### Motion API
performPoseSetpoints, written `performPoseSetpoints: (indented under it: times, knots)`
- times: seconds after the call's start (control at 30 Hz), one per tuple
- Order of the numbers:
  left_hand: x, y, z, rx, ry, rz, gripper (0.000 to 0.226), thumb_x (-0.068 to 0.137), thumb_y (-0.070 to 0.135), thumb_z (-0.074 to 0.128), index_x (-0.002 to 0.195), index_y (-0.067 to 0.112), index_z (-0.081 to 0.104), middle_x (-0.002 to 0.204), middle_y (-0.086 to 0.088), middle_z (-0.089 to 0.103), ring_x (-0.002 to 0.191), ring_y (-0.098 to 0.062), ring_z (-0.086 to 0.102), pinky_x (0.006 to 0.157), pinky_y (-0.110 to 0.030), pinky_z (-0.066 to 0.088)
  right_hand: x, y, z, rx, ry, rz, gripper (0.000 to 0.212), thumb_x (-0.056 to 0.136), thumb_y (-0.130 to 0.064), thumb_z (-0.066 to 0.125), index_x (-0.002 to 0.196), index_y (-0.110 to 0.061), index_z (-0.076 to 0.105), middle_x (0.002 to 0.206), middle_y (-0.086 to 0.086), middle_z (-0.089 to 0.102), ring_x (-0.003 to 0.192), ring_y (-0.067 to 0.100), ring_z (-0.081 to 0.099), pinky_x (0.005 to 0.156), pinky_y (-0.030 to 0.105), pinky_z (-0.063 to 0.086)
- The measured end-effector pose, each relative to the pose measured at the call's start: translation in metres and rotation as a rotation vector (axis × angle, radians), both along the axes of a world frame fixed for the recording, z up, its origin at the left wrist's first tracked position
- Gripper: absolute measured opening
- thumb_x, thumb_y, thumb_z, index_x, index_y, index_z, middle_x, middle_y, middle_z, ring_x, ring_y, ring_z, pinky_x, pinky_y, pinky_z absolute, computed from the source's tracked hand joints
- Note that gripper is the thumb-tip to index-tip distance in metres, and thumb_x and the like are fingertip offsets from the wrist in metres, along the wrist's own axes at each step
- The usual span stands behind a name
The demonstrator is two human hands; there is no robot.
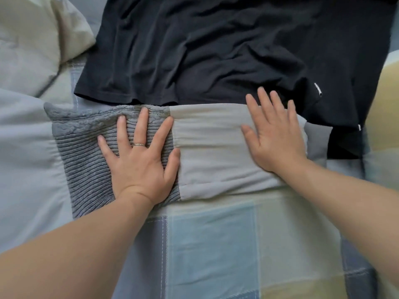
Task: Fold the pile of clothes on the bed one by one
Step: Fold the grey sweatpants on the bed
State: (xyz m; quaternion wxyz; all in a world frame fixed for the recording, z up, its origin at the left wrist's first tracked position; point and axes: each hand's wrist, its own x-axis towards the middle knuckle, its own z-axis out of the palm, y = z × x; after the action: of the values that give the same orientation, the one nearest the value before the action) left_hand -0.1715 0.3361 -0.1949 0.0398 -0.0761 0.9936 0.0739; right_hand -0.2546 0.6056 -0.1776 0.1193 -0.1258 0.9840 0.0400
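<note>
A folded grey garment lies across the middle of the bed. Its left part is ribbed knit (82, 152) and its right part is smooth pale grey fabric (211, 147). My left hand (140, 154) presses flat on the ribbed part with fingers spread and a ring on one finger. My right hand (274, 134) lies flat on the smooth part near its right end, fingertips touching the hem of a black garment (205, 50). The black garment is spread out, wrinkled, just beyond the grey one.
The bed is covered by a patchwork quilt (216, 244) in blue, grey and pale green squares. A rumpled cream and pale grey duvet (32, 50) bunches at the left. A yellowish patch of bedding (386, 100) shows at the right edge.
</note>
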Motion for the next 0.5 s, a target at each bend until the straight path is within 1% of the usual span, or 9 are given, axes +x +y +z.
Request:
performPoseSetpoints:
  times: [0.1,0.17,0.23,0.3,0.37,0.4,0.43,0.5]
  knots:
    - [0.001,0.002,0.001,-0.002,-0.012,0.008,0.061,0.095,0.066,0.024,0.154,0.051,0.019,0.169,0.005,0.009,0.153,-0.037,0.005,0.115,-0.072,0.003,-0.004,0.010,0.003,0.029,-0.004,-0.045,0.066,0.103,-0.052,0.016,0.162,-0.025,0.004,0.170,0.002,0.001,0.156,0.022,0.000,0.125,0.053,-0.003]
    - [0.000,0.004,0.001,-0.001,-0.016,0.006,0.061,0.095,0.065,0.025,0.153,0.051,0.019,0.169,0.005,0.008,0.153,-0.037,0.004,0.115,-0.072,0.003,-0.001,-0.010,0.009,-0.046,0.048,-0.112,0.067,0.102,-0.050,0.022,0.162,-0.024,0.007,0.170,0.002,0.002,0.156,0.023,0.000,0.123,0.057,-0.006]
    - [0.000,0.003,0.001,0.001,-0.021,0.002,0.060,0.095,0.065,0.025,0.153,0.051,0.018,0.169,0.006,0.008,0.154,-0.036,0.003,0.114,-0.073,0.002,0.012,-0.044,0.014,-0.185,0.108,-0.036,0.068,0.100,-0.051,0.029,0.161,-0.024,0.016,0.170,0.002,0.009,0.156,0.027,0.005,0.121,0.058,-0.005]
    - [0.000,0.003,0.001,0.002,-0.021,0.006,0.060,0.095,0.064,0.026,0.153,0.051,0.018,0.169,0.006,0.007,0.154,-0.036,0.003,0.115,-0.072,0.002,0.032,-0.072,0.010,-0.251,0.063,0.132,0.068,0.098,-0.054,0.029,0.160,-0.027,0.021,0.169,0.001,0.012,0.156,0.027,0.008,0.122,0.058,0.000]
    - [0.001,0.002,0.000,-0.001,-0.017,0.007,0.060,0.095,0.065,0.025,0.153,0.051,0.018,0.169,0.006,0.007,0.154,-0.036,0.003,0.115,-0.072,0.002,0.045,-0.072,0.001,-0.167,-0.033,0.223,0.069,0.097,-0.057,0.021,0.161,-0.031,0.014,0.170,-0.004,0.004,0.156,0.023,0.002,0.123,0.055,0.000]
    - [0.001,0.002,0.000,0.000,-0.014,0.004,0.060,0.095,0.065,0.025,0.153,0.052,0.018,0.169,0.006,0.007,0.154,-0.036,0.003,0.115,-0.072,0.002,0.044,-0.057,-0.003,-0.117,-0.044,0.213,0.069,0.098,-0.057,0.018,0.161,-0.032,0.010,0.170,-0.005,0.001,0.156,0.022,0.000,0.124,0.054,-0.003]
    - [0.001,0.002,0.000,0.004,-0.011,0.003,0.060,0.095,0.066,0.024,0.153,0.052,0.018,0.168,0.006,0.007,0.154,-0.036,0.002,0.115,-0.072,0.001,0.040,-0.038,-0.006,-0.083,-0.037,0.166,0.069,0.098,-0.057,0.016,0.161,-0.032,0.007,0.170,-0.004,0.000,0.156,0.022,-0.001,0.124,0.052,-0.004]
    - [0.000,0.001,0.001,0.015,-0.009,0.001,0.060,0.095,0.068,0.024,0.153,0.052,0.018,0.168,0.006,0.008,0.154,-0.036,0.002,0.115,-0.072,0.000,0.030,0.004,-0.005,-0.017,-0.006,0.043,0.068,0.099,-0.055,0.015,0.162,-0.028,0.007,0.170,-0.001,0.001,0.156,0.025,0.001,0.124,0.049,-0.004]
